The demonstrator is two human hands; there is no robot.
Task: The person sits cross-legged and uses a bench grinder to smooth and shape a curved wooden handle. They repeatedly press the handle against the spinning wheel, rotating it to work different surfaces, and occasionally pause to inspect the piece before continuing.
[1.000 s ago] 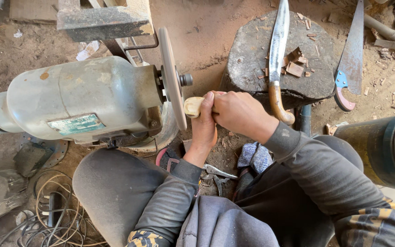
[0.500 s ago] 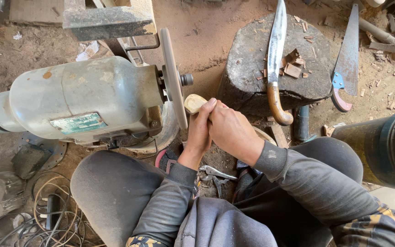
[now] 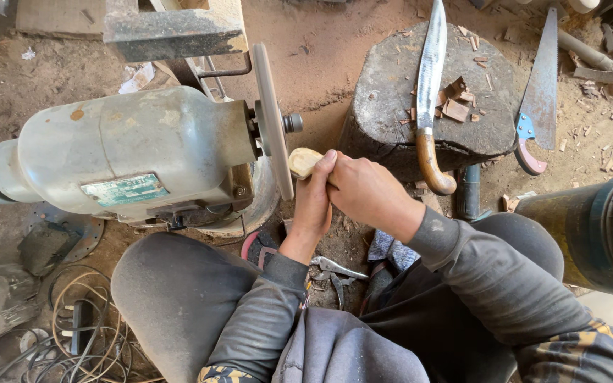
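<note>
A small pale wooden piece is pressed against the face of a grinding disc on a grey bench motor. My left hand grips the piece from below. My right hand wraps over it from the right, fingers closed around the same piece. Most of the wood is hidden under my fingers. My knees sit on either side below the hands.
A dark stump behind my hands carries a long knife with a wooden handle and wood chips. A handsaw lies on the ground at right. A dark bucket stands far right. Pliers and cables lie below.
My hands and the wooden piece have stayed at the disc, shifting only slightly against it. The view has drifted a little.
</note>
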